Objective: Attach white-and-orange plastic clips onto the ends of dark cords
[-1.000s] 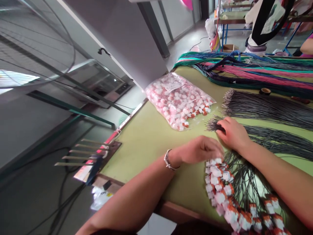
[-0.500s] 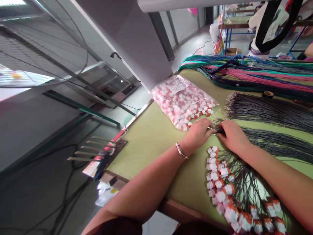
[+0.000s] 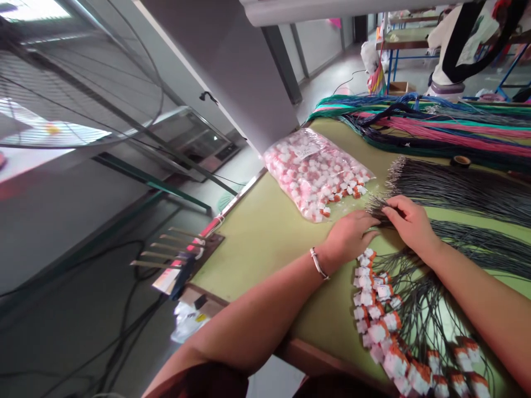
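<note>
Thumb and fingers of my right hand pinch black wires close to their metal-tipped ends. Just left of it is my left hand, its fingers stretched toward these wires and the thumb a little apart; I see nothing held in it. Below both hands lies a curved row of white and orange connectors fitted on black wires. A clear plastic bag of loose white and orange connectors lies beyond my left hand, some spilling at its mouth.
Another bundle of black wires lies on the green tabletop, with a tape roll by it. Coloured wires run along the far side. A pronged metal rack is at the left edge. A fan stands left.
My left hand has loosened its pinch and drawn slightly down from the wire ends. My right hand has lifted a little and grips the wires nearer their tips. The view has shifted slightly.
</note>
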{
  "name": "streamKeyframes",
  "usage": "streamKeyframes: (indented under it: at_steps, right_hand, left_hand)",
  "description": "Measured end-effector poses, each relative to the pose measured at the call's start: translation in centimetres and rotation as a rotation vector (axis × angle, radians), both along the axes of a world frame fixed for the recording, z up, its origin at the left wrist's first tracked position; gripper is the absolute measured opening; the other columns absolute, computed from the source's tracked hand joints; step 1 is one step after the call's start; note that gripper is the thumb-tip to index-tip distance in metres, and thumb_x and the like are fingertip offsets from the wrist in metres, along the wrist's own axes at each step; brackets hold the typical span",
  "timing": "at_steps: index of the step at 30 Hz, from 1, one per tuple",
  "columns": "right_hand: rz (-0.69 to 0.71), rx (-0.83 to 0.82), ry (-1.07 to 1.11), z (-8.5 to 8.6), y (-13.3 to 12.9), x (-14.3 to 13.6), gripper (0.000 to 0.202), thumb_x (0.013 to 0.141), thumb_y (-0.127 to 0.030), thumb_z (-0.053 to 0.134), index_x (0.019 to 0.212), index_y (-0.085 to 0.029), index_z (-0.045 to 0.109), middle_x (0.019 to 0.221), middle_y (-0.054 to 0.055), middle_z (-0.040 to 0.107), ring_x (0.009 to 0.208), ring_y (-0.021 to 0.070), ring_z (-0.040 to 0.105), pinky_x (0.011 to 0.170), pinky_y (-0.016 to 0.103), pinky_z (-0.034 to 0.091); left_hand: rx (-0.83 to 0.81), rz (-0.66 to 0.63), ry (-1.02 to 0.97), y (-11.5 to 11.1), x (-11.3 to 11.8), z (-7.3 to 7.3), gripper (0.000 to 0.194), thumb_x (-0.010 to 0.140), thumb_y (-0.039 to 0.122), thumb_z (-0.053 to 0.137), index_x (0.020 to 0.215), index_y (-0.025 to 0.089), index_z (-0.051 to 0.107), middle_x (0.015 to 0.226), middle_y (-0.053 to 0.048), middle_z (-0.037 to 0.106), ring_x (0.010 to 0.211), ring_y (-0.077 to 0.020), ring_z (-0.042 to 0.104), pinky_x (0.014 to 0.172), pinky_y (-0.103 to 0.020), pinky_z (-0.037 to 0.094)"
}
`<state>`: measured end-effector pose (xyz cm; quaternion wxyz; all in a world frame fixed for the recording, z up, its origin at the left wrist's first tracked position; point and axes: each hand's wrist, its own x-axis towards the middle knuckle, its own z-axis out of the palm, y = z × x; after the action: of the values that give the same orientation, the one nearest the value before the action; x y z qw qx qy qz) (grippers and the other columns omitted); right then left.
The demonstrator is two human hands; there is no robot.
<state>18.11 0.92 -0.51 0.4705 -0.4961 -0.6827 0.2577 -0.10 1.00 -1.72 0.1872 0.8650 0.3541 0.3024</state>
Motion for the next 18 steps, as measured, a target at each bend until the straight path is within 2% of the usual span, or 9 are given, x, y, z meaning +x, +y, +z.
streamKeyframes:
  at_steps: [3, 6, 8, 10, 12, 15, 18]
  right_hand:
    - [0.029, -0.075, 0.017, 0.2, -0.5, -0.1, 0.018, 0.086, -0.033, 0.051, 0.079, -0.019, 0.060, 0.072, 0.002, 0.063, 0.067, 0.0152, 0.057, 0.064, 0.027, 0.043]
    - [0.092, -0.092, -0.130, 0.1, -0.8, -0.3, 0.018, 0.086, -0.034, 0.050, 0.080, -0.019, 0.059, 0.066, 0.001, 0.061, 0.059, 0.0137, 0.053, 0.059, 0.026, 0.040]
    - [0.133, -0.085, -0.260, -0.2, -0.7, -0.6, 0.018, 0.082, -0.035, 0.056, 0.088, -0.018, 0.061, 0.068, 0.001, 0.061, 0.059, 0.0141, 0.052, 0.057, 0.026, 0.039]
    - [0.135, -0.080, -0.362, -0.5, -0.6, -0.8, 0.023, 0.079, -0.031, 0.059, 0.097, -0.017, 0.062, 0.077, 0.004, 0.065, 0.064, 0.0159, 0.055, 0.061, 0.027, 0.040]
    - [0.113, -0.067, -0.442, -0.7, -0.3, -1.1, 0.019, 0.080, -0.026, 0.058, 0.095, -0.017, 0.064, 0.084, 0.007, 0.067, 0.072, 0.0183, 0.057, 0.066, 0.029, 0.041]
    - [0.076, -0.107, -0.409, -0.8, 0.2, -1.2, 0.017, 0.082, -0.030, 0.055, 0.081, -0.017, 0.066, 0.074, 0.006, 0.066, 0.067, 0.0180, 0.056, 0.063, 0.029, 0.039]
    - [0.007, -0.173, -0.159, -0.8, 0.5, -1.1, 0.023, 0.080, -0.037, 0.056, 0.084, -0.017, 0.066, 0.062, 0.001, 0.060, 0.056, 0.0143, 0.050, 0.056, 0.027, 0.036]
  left_hand:
    - [-0.021, 0.015, 0.076, 0.1, 0.6, 0.4, 0.022, 0.083, 0.020, 0.061, 0.103, 0.014, 0.067, 0.110, -0.016, 0.068, 0.103, -0.0279, 0.061, 0.094, -0.043, 0.048]
    - [-0.105, 0.054, -0.004, 0.9, 0.5, 0.7, 0.012, 0.083, 0.014, 0.058, 0.088, 0.015, 0.068, 0.097, -0.011, 0.071, 0.094, -0.0236, 0.063, 0.088, -0.037, 0.050]
    - [-0.144, 0.118, -0.059, 1.6, -0.1, 0.7, 0.016, 0.083, 0.010, 0.052, 0.077, 0.016, 0.066, 0.083, -0.008, 0.069, 0.081, -0.0190, 0.063, 0.077, -0.032, 0.052]
    - [-0.127, 0.179, -0.085, 2.1, -1.1, 0.8, 0.017, 0.083, 0.009, 0.052, 0.076, 0.015, 0.066, 0.078, -0.006, 0.068, 0.076, -0.0170, 0.062, 0.073, -0.030, 0.051]
    - [-0.056, 0.255, -0.090, 2.5, -2.2, 1.1, 0.017, 0.084, 0.012, 0.052, 0.081, 0.016, 0.068, 0.082, -0.005, 0.068, 0.079, -0.0167, 0.062, 0.076, -0.031, 0.050]
    - [0.046, 0.460, 0.067, 2.9, -3.2, 1.9, 0.021, 0.089, 0.020, 0.049, 0.091, 0.018, 0.069, 0.091, -0.007, 0.068, 0.089, -0.0200, 0.062, 0.081, -0.034, 0.048]
    - [0.006, 0.621, 0.360, 3.3, -3.0, 2.4, 0.028, 0.092, 0.032, 0.047, 0.094, 0.016, 0.069, 0.096, -0.011, 0.065, 0.089, -0.0252, 0.061, 0.076, -0.037, 0.048]
